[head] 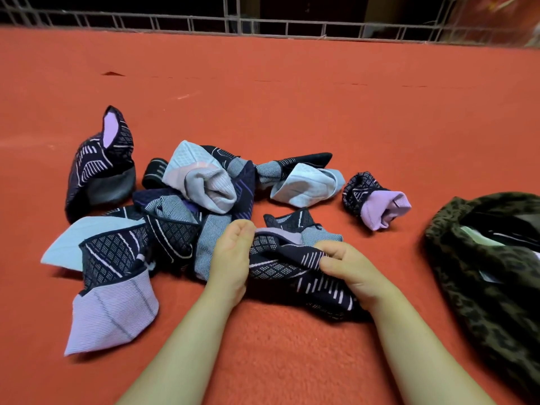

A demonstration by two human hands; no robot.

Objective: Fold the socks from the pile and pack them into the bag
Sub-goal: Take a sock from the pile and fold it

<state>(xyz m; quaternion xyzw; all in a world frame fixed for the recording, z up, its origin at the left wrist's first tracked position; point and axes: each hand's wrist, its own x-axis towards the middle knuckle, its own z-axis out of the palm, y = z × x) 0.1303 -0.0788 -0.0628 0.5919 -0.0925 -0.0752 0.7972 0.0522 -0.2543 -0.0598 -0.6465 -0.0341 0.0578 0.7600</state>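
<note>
1. Socks in a loose pile (187,197) are lying on a red felt-like surface (292,112), dark navy patterned ones mixed with lilac and pale blue ones.
2. One dark patterned sock (292,264) is sitting at the near edge of the pile, and both hands are working on it – it is bunched up between them.
3. The left hand (232,258) is pressing against the left end of this sock, its fingers curling together at the tips; whether they are actually pinching cloth cannot be told from this angle.
4. The right hand (347,273) is clamping down on the right part of the sock, thumb and fingers curling round a fold of the dark fabric.
5. A rolled sock bundle (375,200), dark with a lilac cuff, is lying apart from the pile, to its right.
6. Another dark sock with a lilac lining (100,159) is standing up at the far left of the pile.
7. The bag (479,276) – dark, with a leopard-like print – is lying at the right edge, its mouth gaping open towards the pile, with something pale showing inside.
8. A wire grid fence (263,24) is running along the far edge of the red surface.
</note>
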